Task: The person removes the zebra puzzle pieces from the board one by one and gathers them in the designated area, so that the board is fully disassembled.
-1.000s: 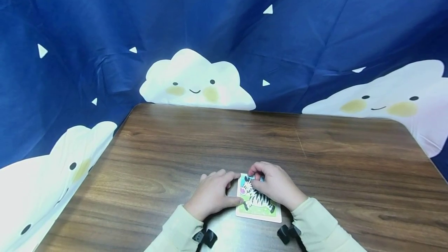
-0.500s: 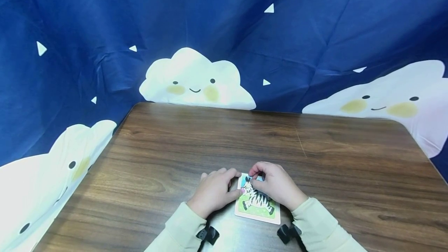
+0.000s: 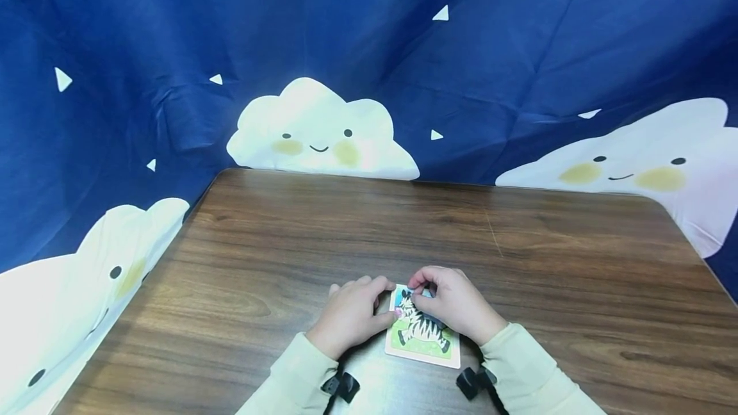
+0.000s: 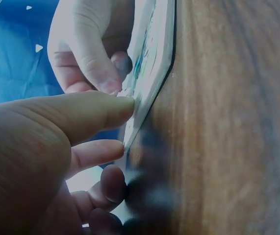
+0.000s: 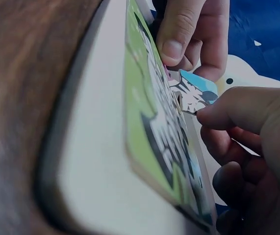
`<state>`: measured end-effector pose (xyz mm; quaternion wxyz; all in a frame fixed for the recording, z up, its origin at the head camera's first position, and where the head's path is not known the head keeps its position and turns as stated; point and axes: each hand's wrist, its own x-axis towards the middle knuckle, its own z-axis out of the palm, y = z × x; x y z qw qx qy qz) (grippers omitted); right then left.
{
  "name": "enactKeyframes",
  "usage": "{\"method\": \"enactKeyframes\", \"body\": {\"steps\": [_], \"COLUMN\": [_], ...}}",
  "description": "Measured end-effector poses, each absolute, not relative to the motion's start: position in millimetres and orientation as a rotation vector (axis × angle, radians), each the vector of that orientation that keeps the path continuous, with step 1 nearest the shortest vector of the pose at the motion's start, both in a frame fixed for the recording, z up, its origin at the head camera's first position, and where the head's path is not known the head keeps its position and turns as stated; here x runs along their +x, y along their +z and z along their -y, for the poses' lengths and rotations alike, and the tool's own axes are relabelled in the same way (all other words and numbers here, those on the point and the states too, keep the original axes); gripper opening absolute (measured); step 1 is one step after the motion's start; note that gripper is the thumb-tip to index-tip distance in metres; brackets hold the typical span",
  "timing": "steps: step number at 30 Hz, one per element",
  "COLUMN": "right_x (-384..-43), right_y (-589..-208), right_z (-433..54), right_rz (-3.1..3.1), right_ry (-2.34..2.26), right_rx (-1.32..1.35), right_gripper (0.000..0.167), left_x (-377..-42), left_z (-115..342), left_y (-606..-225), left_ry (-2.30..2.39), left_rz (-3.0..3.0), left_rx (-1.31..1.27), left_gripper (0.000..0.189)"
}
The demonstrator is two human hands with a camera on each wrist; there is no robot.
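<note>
A small zebra jigsaw board with a pale border lies on the table, its picture in green, blue and black-and-white stripes. My left hand is at the board's left side, thumb pressing near the zebra's pink muzzle and forefinger at the far left corner. Over the board's far part, my right hand pinches a blue, black and white puzzle piece between thumb and forefinger. In the right wrist view that piece stands tilted up from the board's face. The right hand covers part of the board's upper right in the head view.
The brown wood-grain table extends around the board. Behind it hangs a dark blue cloth printed with white clouds and triangles. Black wrist cameras are strapped over the pale sleeves.
Since a second ago my left thumb has slid a little farther from me along the board's left side, up to the muzzle. The board has shifted slightly left; my right hand keeps its pinch.
</note>
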<state>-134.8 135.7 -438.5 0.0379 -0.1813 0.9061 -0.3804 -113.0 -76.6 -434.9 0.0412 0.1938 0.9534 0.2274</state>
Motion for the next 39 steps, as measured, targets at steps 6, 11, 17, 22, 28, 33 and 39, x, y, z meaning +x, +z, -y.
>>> {"method": "enactKeyframes", "body": {"steps": [6, 11, 17, 22, 28, 33, 39], "right_x": [-138.6, -140.9, -143.7, -146.2, -149.8, -155.0, -161.6], "right_y": [-441.0, -442.6, -443.4, -443.1, -444.7, -446.7, -449.8], "right_z": [-140.6, -143.7, -146.1, -149.5, -155.5, -165.9, -183.2], "right_rz": [-2.837, -2.817, -2.771, -2.797, -2.880, -2.925, -2.949], "right_ry": [-1.148, -1.159, -1.196, -1.161, -1.076, -1.077, -1.124], "right_rx": [-0.578, -0.574, -0.504, -0.486, -0.533, -0.570, -0.575], "right_gripper": [0.011, 0.011, 0.011, 0.010, 0.011, 0.012, 0.014], "left_x": [-112.4, -112.1, -111.6, -112.3, -112.7, -112.2, -111.8], "left_z": [76.2, 75.4, 75.5, 75.4, 75.6, 76.4, 75.7], "left_y": [-435.6, -435.0, -434.2, -435.8, -436.5, -436.0, -434.5], "left_ry": [0.688, 0.683, 0.695, 0.687, 0.662, 0.676, 0.679], "left_rz": [-2.928, -2.937, -2.929, -2.923, -2.939, -2.939, -2.931], "left_rx": [0.590, 0.595, 0.589, 0.579, 0.591, 0.598, 0.590], "left_gripper": [0.041, 0.041, 0.042, 0.042, 0.042, 0.042, 0.042]}}
